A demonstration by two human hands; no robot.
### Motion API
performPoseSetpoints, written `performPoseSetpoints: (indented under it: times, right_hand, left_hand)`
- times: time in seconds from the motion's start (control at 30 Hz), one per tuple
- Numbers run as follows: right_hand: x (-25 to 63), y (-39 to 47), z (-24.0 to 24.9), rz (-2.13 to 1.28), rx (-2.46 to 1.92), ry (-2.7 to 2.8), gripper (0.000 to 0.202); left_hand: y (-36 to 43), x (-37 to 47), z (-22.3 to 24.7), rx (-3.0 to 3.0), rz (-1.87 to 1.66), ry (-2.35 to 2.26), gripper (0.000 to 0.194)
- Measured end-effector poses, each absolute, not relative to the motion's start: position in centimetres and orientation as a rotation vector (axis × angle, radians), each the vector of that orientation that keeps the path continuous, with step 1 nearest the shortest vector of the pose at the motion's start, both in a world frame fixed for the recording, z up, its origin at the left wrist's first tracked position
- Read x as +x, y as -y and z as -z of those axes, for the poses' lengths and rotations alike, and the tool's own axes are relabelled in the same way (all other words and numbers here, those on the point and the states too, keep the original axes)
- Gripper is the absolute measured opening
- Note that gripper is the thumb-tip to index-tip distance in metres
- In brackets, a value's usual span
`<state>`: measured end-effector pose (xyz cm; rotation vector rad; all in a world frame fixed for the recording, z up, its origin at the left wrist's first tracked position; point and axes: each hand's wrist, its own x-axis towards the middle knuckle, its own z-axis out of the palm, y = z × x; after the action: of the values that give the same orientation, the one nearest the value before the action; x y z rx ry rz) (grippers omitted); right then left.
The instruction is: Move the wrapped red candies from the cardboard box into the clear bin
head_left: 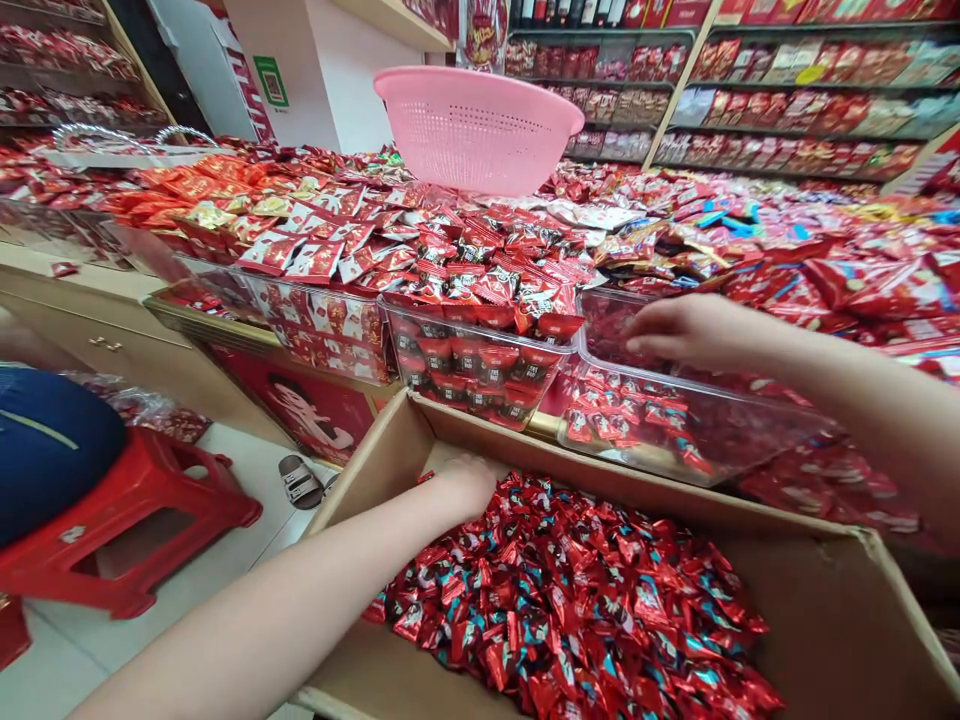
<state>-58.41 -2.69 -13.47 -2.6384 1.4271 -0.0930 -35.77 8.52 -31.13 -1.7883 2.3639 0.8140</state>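
My left hand [471, 483] reaches into an open cardboard box [825, 600] and touches the candy at its far left side. Its fingers are hidden against the pile. Small twist-wrapped candies [577, 600] in shiny red wrappers with blue patches fill much of the box floor. My right hand [671, 325] is over a clear plastic bin [720, 425], its fingers loosely bent and pointing left and down, with nothing visible in them. Inside that bin, some small red-wrapped candies [626, 405] lie at the left end.
Left of that bin stands another clear bin [480, 375] heaped with red and black packets. A pink plastic basket [480, 125] rests on the candy display behind. At the left, a person in dark blue sits on a red stool [150, 510]. Stocked shelves [795, 115] line the back.
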Motion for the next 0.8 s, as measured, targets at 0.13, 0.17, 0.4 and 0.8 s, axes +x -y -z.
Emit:
performPoseSetpoints:
  times: [0.13,0.17,0.4,0.8]
  right_hand:
    - [-58.3,-4.3,12.2,0.933,-2.705,-1.278,0.018]
    - [-58.1,-6.5,12.7,1.039,-2.716,-1.175,0.015]
    - [-58.2,-14.0,26.4,0.398,-2.398,-0.855,0.017]
    - [-58.7,-13.2,28.2,0.698,-2.123,-1.067,0.014]
  left_hand:
    - [-8.2,-36.3,32.3,-1.693,-0.777,-2.486,0.041]
    - [-8.3,-36.8,32.6,-1.654,-0.778,-2.531,0.044]
    - [-8.3,-39.6,33.7,-1.737,-0.661,-2.590,0.019]
    - [-11.1,-40.4,26.1,-1.585,-1.288,-2.769,0.005]
